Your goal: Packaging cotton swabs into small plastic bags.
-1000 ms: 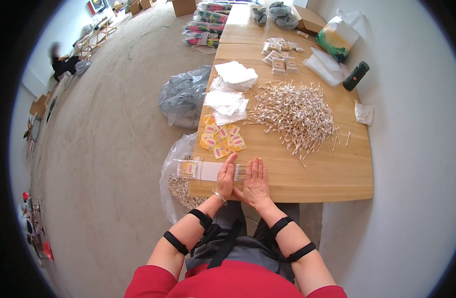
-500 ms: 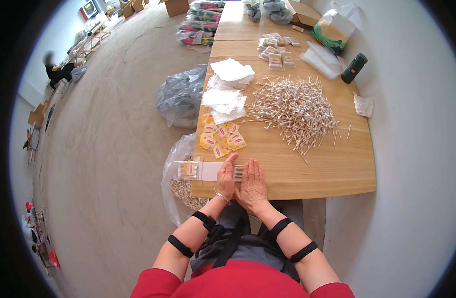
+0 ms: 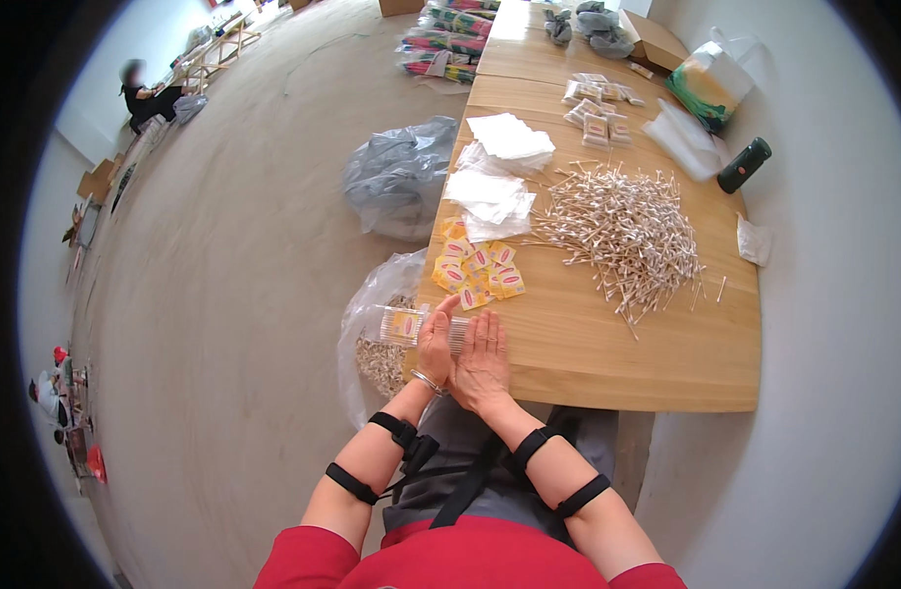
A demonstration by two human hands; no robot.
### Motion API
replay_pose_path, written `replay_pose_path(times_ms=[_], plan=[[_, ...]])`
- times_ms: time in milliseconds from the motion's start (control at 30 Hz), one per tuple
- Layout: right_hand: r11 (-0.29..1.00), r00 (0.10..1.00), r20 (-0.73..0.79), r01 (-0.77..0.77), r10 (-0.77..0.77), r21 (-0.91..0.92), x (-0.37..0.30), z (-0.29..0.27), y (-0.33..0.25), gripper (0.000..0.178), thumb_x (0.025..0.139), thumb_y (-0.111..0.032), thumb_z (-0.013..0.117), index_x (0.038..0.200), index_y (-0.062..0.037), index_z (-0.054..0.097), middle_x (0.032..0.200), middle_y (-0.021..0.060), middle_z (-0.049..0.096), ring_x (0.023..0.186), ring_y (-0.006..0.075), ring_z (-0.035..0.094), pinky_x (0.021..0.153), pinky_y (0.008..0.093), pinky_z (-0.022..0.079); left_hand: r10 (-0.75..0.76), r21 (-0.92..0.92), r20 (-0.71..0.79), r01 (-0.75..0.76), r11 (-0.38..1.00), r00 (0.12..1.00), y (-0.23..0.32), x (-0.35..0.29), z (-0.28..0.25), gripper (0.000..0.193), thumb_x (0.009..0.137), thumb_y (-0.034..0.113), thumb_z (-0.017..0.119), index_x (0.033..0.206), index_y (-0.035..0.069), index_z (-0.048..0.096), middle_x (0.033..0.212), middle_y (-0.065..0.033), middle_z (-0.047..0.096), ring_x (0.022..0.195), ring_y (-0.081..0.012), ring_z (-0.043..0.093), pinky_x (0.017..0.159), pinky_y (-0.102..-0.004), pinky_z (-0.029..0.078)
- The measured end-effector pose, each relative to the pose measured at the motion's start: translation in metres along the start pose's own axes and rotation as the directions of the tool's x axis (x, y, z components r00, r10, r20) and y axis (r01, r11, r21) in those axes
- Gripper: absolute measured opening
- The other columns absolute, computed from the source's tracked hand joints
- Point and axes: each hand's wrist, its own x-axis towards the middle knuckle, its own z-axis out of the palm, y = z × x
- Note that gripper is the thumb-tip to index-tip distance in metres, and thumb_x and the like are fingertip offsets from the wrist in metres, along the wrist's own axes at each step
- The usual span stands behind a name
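Note:
Both my hands rest at the near left corner of the wooden table (image 3: 627, 368). My right hand (image 3: 482, 361) lies flat, fingers stretched out, beside a row of cotton swabs (image 3: 459, 332). On the other side of that row, my left hand (image 3: 435, 346) stands on edge with its fingers extended. A small clear packet of cotton swabs with a yellow label card (image 3: 402, 325) lies just left of it, at the table's edge. Beyond my hands are loose yellow label cards (image 3: 478, 275), and farther off a stack of white plastic bags (image 3: 504, 182).
A large heap of loose cotton swabs (image 3: 627, 231) covers the table's middle right. Filled packets (image 3: 596, 113), a dark bottle (image 3: 744, 165) and a cardboard box (image 3: 656, 41) stand farther back. An open plastic bag of swabs (image 3: 380, 365) is below the left edge. Another person (image 3: 146, 98) sits far left.
The view has shifted, moving the table rightward in the picture. My hands and the swab row have slid left toward the packet; the white strip between packet and left hand no longer shows.

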Motion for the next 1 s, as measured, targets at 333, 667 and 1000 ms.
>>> replay_pose_path(times_ms=[333, 667, 1000], plan=[[0.997, 0.993, 0.088, 0.082, -0.080, -0.015, 0.005, 0.004, -0.011, 0.081, 0.085, -0.039, 0.047, 0.139, 0.0123, 0.016, 0.148, 0.0285, 0.011, 0.140, 0.0401, 0.006, 0.114, 0.0477, 0.004, 0.043, 0.210, -0.103, -0.020, 0.977, 0.994, -0.002, -0.003, -0.019, 0.048, 0.101, 0.037, 0.027, 0.129, 0.008, 0.053, 0.137, -0.0143, 0.047, 0.135, -0.0225, 0.033, 0.111, -0.0403, 0.001], [0.992, 0.990, 0.067, 0.123, -0.122, -0.011, 0.004, 0.006, -0.009, 0.082, 0.085, -0.038, 0.048, 0.140, 0.0119, 0.013, 0.148, 0.0301, 0.009, 0.140, 0.0415, 0.004, 0.114, 0.0481, 0.003, 0.034, 0.383, -0.042, -0.015, 0.923, 0.999, 0.025, -0.006, -0.016, 0.042, 0.100, 0.026, 0.036, 0.130, -0.001, 0.046, 0.136, -0.0150, 0.046, 0.134, -0.0249, 0.033, 0.111, -0.0342, 0.023], [0.997, 0.995, 0.069, 0.075, -0.076, 0.012, 0.012, 0.001, -0.027, 0.087, 0.083, -0.040, 0.054, 0.140, 0.0124, 0.014, 0.148, 0.0301, 0.009, 0.140, 0.0415, 0.004, 0.114, 0.0481, 0.004, 0.217, 0.971, -0.070, 0.017, 0.238, 0.974, 0.007, 0.008, -0.106, 0.047, 0.092, 0.019, 0.049, 0.134, -0.001, 0.040, 0.137, -0.0196, 0.042, 0.132, -0.0378, 0.033, 0.110, -0.0425, 0.025]])
